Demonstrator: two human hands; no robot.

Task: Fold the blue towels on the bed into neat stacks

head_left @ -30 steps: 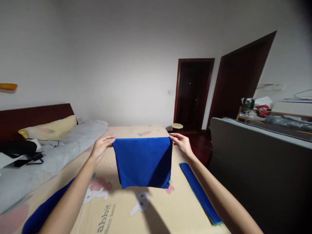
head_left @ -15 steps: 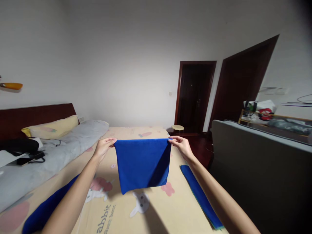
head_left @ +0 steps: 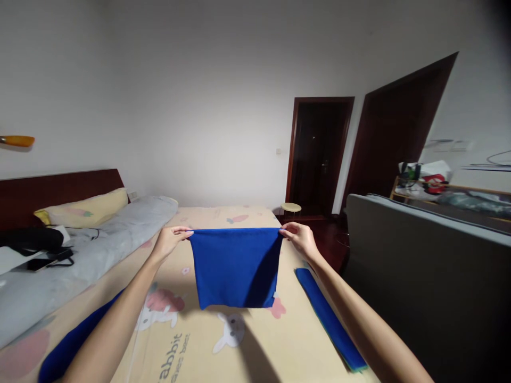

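**Over the bed [head_left: 303,335], a blue cloth [head_left: 235,266] held by two corners**

The fingers of my left hand [head_left: 167,243] are closed in a pinch on the cloth's upper left corner, and those of my right hand [head_left: 302,241] pinch the upper right one. Between them the top edge runs nearly straight; the rest hangs down above the middle of the bed, a small white tag [head_left: 275,294] near its lower right corner. Along the bed's right edge lies a folded blue strip [head_left: 329,319] with greenish edging. At the near left is another blue piece [head_left: 77,340], partly hidden from me. A gray quilt [head_left: 139,226] stretches along the bed's left side, next to a yellow pillow [head_left: 88,209]. Beyond the far right corner stands a round stool [head_left: 291,207].
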